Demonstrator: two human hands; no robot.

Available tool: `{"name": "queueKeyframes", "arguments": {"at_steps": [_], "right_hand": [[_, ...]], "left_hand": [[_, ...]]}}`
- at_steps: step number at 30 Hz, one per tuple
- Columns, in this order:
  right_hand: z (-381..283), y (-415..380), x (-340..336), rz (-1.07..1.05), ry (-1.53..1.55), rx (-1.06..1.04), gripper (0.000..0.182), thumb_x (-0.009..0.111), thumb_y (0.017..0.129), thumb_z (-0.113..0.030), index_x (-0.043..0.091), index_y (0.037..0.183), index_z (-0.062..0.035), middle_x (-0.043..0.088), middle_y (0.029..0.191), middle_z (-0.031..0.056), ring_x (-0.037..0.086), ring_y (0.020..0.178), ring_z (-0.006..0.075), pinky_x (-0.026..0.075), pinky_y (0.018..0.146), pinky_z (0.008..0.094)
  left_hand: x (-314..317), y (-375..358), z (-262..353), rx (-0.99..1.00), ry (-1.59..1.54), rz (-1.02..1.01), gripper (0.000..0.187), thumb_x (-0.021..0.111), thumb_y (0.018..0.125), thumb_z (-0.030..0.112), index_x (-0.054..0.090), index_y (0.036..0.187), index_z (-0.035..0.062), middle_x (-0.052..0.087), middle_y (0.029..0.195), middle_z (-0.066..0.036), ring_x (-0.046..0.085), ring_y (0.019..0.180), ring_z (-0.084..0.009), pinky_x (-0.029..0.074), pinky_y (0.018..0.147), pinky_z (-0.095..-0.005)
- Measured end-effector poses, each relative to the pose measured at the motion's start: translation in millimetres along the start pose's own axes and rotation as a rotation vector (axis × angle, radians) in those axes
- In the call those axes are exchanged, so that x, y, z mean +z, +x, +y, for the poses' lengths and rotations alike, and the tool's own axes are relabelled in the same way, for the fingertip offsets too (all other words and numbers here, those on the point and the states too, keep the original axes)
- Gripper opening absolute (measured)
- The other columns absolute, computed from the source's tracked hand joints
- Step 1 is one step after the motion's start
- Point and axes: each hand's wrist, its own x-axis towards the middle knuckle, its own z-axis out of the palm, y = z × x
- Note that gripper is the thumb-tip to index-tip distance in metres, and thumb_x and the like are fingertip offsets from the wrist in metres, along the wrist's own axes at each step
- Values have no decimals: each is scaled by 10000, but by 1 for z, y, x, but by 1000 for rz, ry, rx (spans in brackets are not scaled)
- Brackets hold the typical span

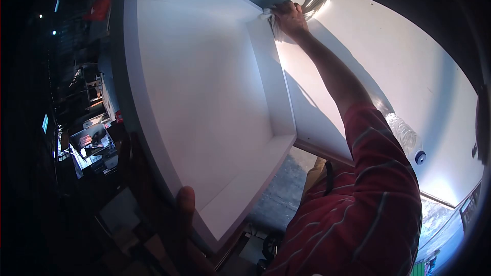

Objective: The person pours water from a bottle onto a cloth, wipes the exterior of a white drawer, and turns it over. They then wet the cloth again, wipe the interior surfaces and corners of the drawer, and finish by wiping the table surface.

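Visible corners joined, the open white box (pixel 134 46) sits tilted; left hand (pixel 186 200) grips its rim, right hand (pixel 290 19) clutches cloth (pixel 277 31); what remains, can't tell!

Dark edges, patchy glare

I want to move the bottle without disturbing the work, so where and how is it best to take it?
Probably by the middle of the clear bottle, fingers coming from above: it lies on its side on the white panel, its body long and rounded, with the red sleeve close along one side.
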Motion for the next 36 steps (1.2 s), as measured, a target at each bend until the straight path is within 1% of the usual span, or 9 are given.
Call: {"name": "queueKeyframes", "arguments": {"at_steps": [5,10,15,21,24,26,29,33,36], "right_hand": [[-7,6,-11,-120,-23,139,194,549,854,-245,708,937,-173,550,1121,17,481,1123,212,387,901,351],[-7,-13,-16,-138,-16,171,221,522,886,-249,638,1022,-118,557,1083,106,572,1009,293,470,818,415],[-37,-89,-80,238,497,552,237,536,875,-125,580,1089,-33,558,1042,221,606,846,414,526,691,460],[-142,-232,-155,-397,636,-70,307,576,832,-129,578,1139,-106,531,960,118,604,900,309,538,701,410],[-134,-273,-114,-475,353,-372,335,628,787,-167,603,1118,-124,542,953,99,597,860,246,523,679,366],[-106,-254,-83,-205,386,-466,281,604,807,-185,620,1088,-172,543,975,86,591,864,231,522,706,364],[-34,-151,-76,-531,73,-16,283,473,946,-348,557,1197,-248,550,1189,99,596,982,279,491,815,348],[80,-50,-94,-42,-34,587,368,353,957,-350,641,1099,-168,566,1111,211,632,906,337,515,779,446],[8,-47,-119,85,224,253,309,398,912,-215,630,1093,-123,575,972,216,614,846,383,506,755,459]], "left_hand": [[-1,-23,-36,-390,-342,-55,913,627,743,596,346,1429,62,408,1343,-199,395,1257,-326,353,995,-468],[-1,-23,-95,-302,-485,-44,906,727,711,475,359,1411,33,502,1249,-160,490,1157,-271,383,973,-393],[-47,-19,-88,-534,-780,-30,791,701,714,273,380,1383,-1,555,1148,-166,572,1014,-265,463,852,-377],[-146,-92,-114,-934,-729,59,758,646,729,296,359,1362,-9,499,1167,-198,522,1059,-319,454,849,-426],[-166,-133,-112,-1069,-693,141,793,647,733,298,313,1398,26,445,1231,-207,478,1111,-333,435,871,-451],[-181,-174,-141,-1023,-675,132,799,645,739,305,301,1407,33,435,1251,-205,469,1124,-344,429,878,-457],[-190,-257,-186,-1057,-692,210,761,636,757,333,335,1381,18,456,1234,-190,482,1112,-332,439,863,-449],[-200,-354,-242,-1361,-1053,155,740,687,743,368,420,1317,-16,514,1193,-146,520,1078,-274,447,866,-413],[-189,-415,-277,-1346,-868,164,764,686,743,404,422,1325,-14,514,1215,-148,518,1088,-291,435,886,-426]]}}
